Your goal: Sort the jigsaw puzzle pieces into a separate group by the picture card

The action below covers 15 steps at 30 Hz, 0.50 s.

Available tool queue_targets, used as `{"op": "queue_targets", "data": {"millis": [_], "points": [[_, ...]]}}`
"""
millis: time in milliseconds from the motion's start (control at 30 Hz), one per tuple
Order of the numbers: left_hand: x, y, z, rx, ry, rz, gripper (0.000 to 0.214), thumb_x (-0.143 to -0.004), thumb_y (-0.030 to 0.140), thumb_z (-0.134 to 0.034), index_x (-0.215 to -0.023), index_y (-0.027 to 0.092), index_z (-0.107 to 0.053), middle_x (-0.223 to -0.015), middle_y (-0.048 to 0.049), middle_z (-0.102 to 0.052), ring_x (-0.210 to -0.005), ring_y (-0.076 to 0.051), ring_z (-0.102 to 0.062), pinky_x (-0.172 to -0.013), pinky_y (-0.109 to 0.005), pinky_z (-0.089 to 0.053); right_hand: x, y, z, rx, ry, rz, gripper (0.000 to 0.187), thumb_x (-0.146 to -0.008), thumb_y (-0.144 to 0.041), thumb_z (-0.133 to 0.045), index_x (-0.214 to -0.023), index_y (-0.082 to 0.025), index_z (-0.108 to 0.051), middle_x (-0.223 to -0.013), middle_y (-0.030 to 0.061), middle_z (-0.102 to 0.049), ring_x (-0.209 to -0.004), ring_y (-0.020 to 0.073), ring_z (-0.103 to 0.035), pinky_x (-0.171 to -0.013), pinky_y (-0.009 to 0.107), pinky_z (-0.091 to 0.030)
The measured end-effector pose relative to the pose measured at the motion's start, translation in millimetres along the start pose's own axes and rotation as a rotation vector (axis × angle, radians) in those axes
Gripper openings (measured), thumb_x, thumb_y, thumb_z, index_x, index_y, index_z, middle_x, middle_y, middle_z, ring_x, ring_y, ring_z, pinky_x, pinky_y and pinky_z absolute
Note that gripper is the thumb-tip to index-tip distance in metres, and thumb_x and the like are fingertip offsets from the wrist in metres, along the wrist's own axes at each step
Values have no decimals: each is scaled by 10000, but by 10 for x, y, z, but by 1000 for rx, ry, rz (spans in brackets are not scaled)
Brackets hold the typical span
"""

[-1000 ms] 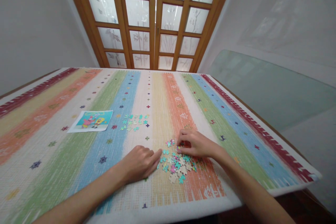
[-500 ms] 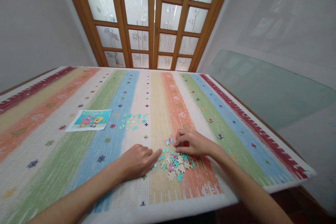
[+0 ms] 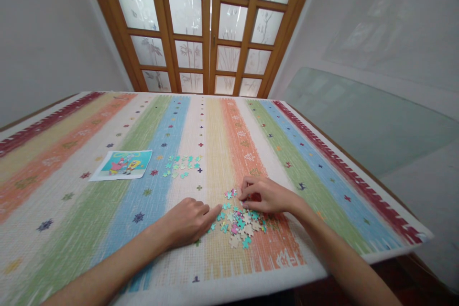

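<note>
A heap of small colourful puzzle pieces [image 3: 239,224] lies near the front edge of the striped tablecloth [image 3: 107,201]. My left hand [image 3: 188,222] rests palm down beside the heap, its index finger stretched out and touching the leftmost pieces, the other fingers curled. My right hand [image 3: 267,196] hovers over the far side of the heap with the fingers bent and pressed together in a pinch; what they hold is hidden. A second, smaller group of teal pieces [image 3: 182,165] lies farther back on the blue stripe.
A printed cartoon reference picture [image 3: 122,164] lies at the left on the cloth. Wooden glazed doors [image 3: 211,28] stand behind the table. A sheet of glass [image 3: 358,119] leans along the wall on the right. The table's front edge is close to my arms.
Both hands stay at the heap; the right hand's fingers shifted slightly over the pieces. The view has tilted a little.
</note>
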<state>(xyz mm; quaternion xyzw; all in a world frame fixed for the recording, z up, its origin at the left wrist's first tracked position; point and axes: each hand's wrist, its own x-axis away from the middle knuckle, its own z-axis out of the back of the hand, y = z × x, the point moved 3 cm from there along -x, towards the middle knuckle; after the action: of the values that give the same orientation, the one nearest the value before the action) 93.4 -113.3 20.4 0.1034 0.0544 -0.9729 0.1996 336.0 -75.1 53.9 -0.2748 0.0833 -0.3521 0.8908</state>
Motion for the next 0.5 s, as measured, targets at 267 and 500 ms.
{"op": "queue_targets", "data": {"millis": [267, 500], "points": [[-1, 2, -15, -13, -15, -9, 342, -965, 122, -453, -1306, 101, -463, -710, -28, -675, -547, -153, -599, -483, -294, -370, 22, 16, 4, -11, -7, 24, 168, -828, -138, -707, -978, -172, -775, -952, 65, -672, -828, 163, -629, -757, 292, -491], [9, 4, -25, -39, 4, -21, 338, -968, 123, -462, -1305, 98, -467, -707, -22, -675, -545, -163, -603, -474, -302, -378, 8, -8, -39, -25, -34, 23, 244, -711, -15, -640, -897, -165, -691, -908, 43, -647, -793, 152, -586, -712, 268, -467]]}}
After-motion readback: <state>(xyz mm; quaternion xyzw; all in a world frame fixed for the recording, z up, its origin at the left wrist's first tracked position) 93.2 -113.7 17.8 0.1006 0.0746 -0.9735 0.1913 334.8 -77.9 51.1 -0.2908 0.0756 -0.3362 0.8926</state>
